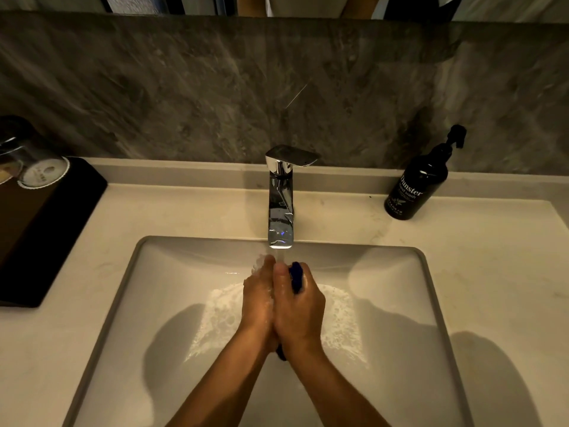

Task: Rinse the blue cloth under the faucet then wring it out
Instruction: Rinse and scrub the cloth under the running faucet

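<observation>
Water runs from the chrome faucet (280,198) into the white sink (400,303). Right under the stream, my left hand (257,298) and my right hand (300,309) are pressed together, palm to palm, with the blue cloth (296,277) squeezed between them. Only a dark blue edge of the cloth shows above my right fingers, and a small bit pokes out below my wrists. My right fingers curl round it. The stream hits my fingertips and splashes; white foam spreads on the basin floor under my hands.
A black hand wash pump bottle (420,180) stands on the counter at the back right. At the left, a black tray (46,229) carries upturned glasses (34,167). A dark stone wall rises behind the beige counter (184,208).
</observation>
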